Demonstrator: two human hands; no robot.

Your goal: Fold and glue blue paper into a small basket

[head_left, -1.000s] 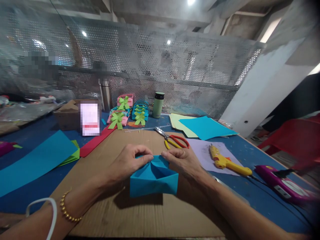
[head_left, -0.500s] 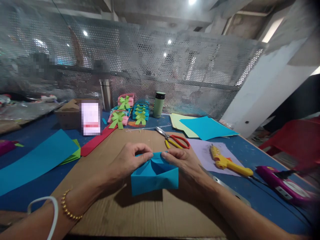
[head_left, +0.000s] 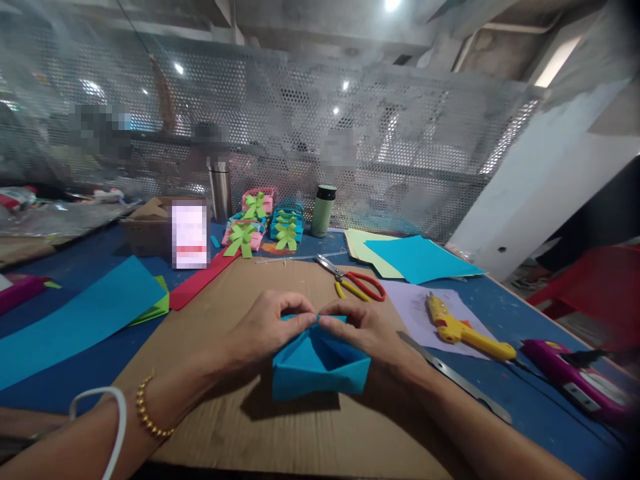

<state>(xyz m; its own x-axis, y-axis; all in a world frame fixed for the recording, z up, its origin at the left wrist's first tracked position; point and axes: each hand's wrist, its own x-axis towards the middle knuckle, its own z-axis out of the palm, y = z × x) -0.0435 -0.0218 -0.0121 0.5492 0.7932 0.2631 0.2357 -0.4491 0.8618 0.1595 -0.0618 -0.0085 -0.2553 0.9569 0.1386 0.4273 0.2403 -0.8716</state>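
A half-folded blue paper box (head_left: pixel 320 370) sits on a brown cardboard sheet (head_left: pixel 280 427) in front of me. My left hand (head_left: pixel 270 327) pinches the box's far rim from the left, fingers closed on the paper. From the right, my right hand (head_left: pixel 360 330) pinches the same rim, and the fingertips of both hands meet at its middle. The left wrist wears a gold bead bracelet and a white band.
Red-handled scissors (head_left: pixel 357 280), a yellow glue gun (head_left: pixel 467 327), a metal ruler (head_left: pixel 457 377) and a magenta tool (head_left: pixel 575 377) lie to the right. Blue and green paper sheets (head_left: pixel 75 320) lie left. Finished bow-topped boxes (head_left: pixel 265 223), a green flask (head_left: pixel 323 210) and a steel flask (head_left: pixel 220 190) stand at the back by a mesh screen.
My two hands have drawn together along the box's far rim until the fingertips meet at its middle. The view has shifted slightly.
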